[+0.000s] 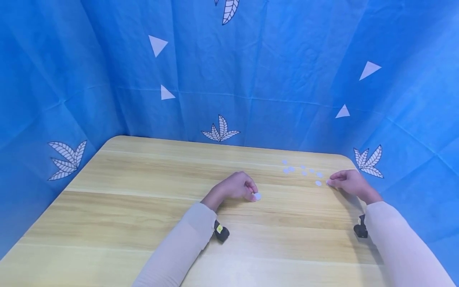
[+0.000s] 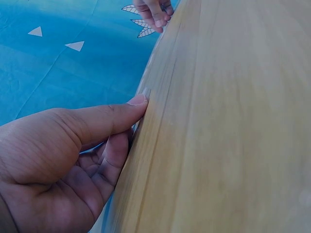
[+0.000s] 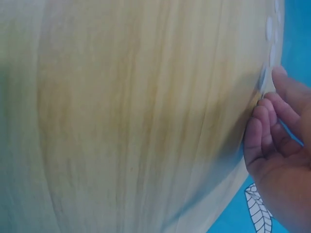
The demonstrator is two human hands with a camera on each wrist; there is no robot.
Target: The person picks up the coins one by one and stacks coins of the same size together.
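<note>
In the head view my left hand [image 1: 237, 187] pinches a small white disc [image 1: 257, 196] low over the wooden table. The left wrist view shows the thumb on this disc [image 2: 147, 91], with the other fingers curled beneath. Farther right, my right hand [image 1: 349, 184] holds another white disc [image 1: 328, 182] at its fingertips, close to the tabletop. Just left of those fingertips lies a loose disc [image 1: 318, 183]. Seen from the right wrist, the right hand [image 3: 284, 124] is at the table's far side, thumb and index finger near a flat disc [image 3: 263, 77].
Several more white discs [image 1: 292, 169] lie scattered at the back right of the wooden table [image 1: 118, 215]. A blue patterned curtain [image 1: 287, 79] hangs behind and along the sides. Small black devices [image 1: 221, 232] sit at both wrists.
</note>
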